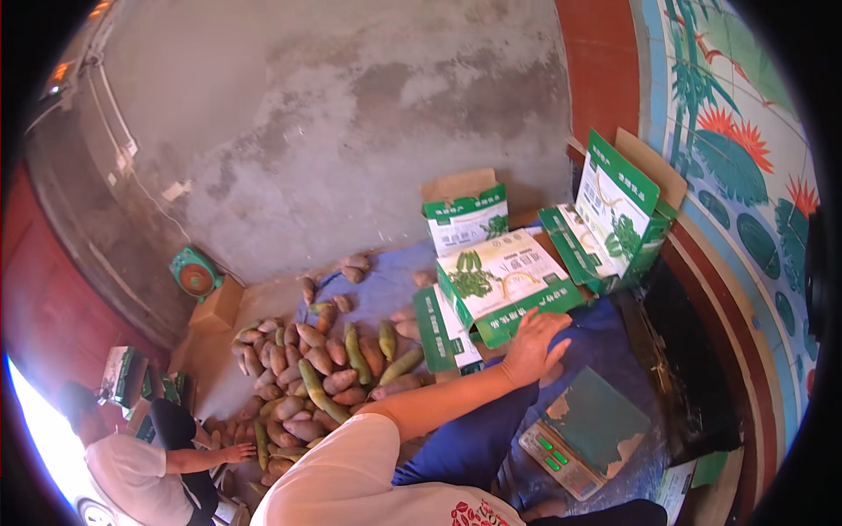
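Observation:
My left arm reaches across from the lower middle, and my left hand (533, 347) is at the near edge of a white and green cardboard box (504, 272). Its fingers are apart, with the thumb spread toward me, and nothing shows in the grasp. Whether the fingertips touch the box's green front panel, I cannot tell. The box lies with its printed face up, and a green and white flap (445, 329) hangs at its left. Nearer to me, right of my leg, a digital scale (601, 421) with a lit green display carries nothing. My right hand is out of view.
Left of the boxes lies a heap of brown tubers (298, 359) with long green-yellow vegetables (321, 392). Open cartons stand behind (469, 215) and at right (618, 206). A co-worker's hand (237, 452) rests by the heap at lower left. A green fan (195, 273) stands near the wall.

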